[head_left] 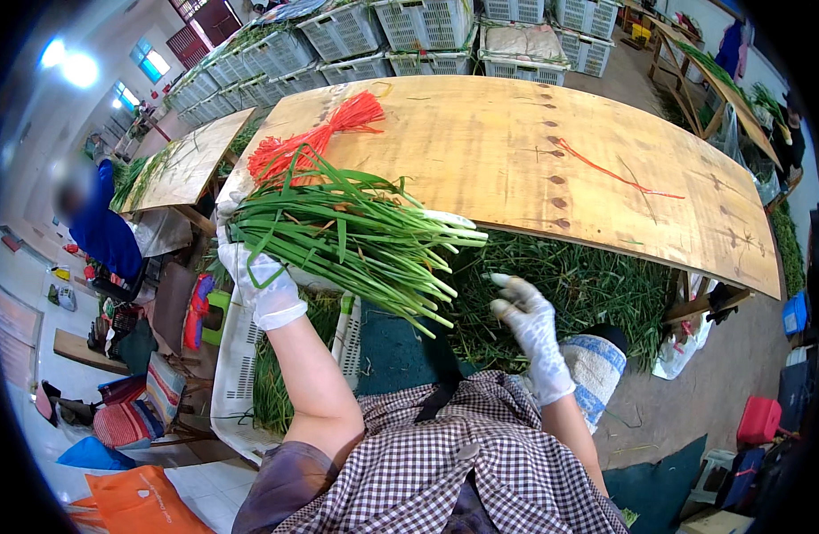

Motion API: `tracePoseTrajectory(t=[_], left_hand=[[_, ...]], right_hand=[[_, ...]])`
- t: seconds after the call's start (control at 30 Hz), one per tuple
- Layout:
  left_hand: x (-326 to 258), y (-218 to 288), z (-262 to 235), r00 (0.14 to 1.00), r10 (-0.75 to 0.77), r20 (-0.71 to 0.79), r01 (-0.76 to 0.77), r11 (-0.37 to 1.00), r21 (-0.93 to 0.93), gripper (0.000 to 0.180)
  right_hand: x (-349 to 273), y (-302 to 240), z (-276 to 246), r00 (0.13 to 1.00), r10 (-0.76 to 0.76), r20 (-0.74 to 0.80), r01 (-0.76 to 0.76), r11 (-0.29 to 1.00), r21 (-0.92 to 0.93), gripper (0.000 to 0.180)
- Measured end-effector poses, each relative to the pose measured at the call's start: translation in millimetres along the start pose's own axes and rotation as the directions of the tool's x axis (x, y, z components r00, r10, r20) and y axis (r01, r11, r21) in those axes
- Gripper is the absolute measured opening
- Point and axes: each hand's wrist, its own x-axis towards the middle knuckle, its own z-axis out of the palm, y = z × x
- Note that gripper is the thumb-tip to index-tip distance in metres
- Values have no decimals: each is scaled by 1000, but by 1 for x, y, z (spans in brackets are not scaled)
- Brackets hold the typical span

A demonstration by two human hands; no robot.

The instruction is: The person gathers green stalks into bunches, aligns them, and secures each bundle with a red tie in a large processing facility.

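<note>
My left hand (260,283), in a thin white glove, is wrapped round the leafy end of a bunch of garlic chives (347,233). Their pale stem ends point right, over the near edge of the wooden table (481,133). My right hand (532,325), gloved too, hovers right of the stems without touching them. Its thumb and forefinger stand apart; a small pale bit by the fingertip is too small to identify. Just beyond the leaves, a bundle of red plastic ties (316,138) lies on the table. One loose red strand (614,169) rests farther right.
A white plastic crate (236,374) with greens stands below my left arm. Loose greens (570,285) are heaped beneath the table. Stacked crates (427,27) line the back. At the left, a person in blue (107,222) is near another table (191,160). A red container (759,418) sits right.
</note>
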Motion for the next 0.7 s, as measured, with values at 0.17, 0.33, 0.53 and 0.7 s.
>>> tracePoseTrajectory(t=[0.17,0.33,0.53,0.7], left_hand=[[-7,2,8,945,-317,84,322,845,-427,13],[-12,0,6,999,-29,18,29,999,-15,16],[8,-5,0,996,-64,-57,48,969,-243,26],[11,-14,36,984,-61,-167,-1,938,-347,22]], right_hand=[[-21,-42,71,912,-380,150,407,879,-247,38],[-15,-36,85,990,-113,90,80,949,303,23],[-9,-67,66,970,-124,210,55,950,307,17],[1,-37,10,917,-261,302,365,854,-370,14]])
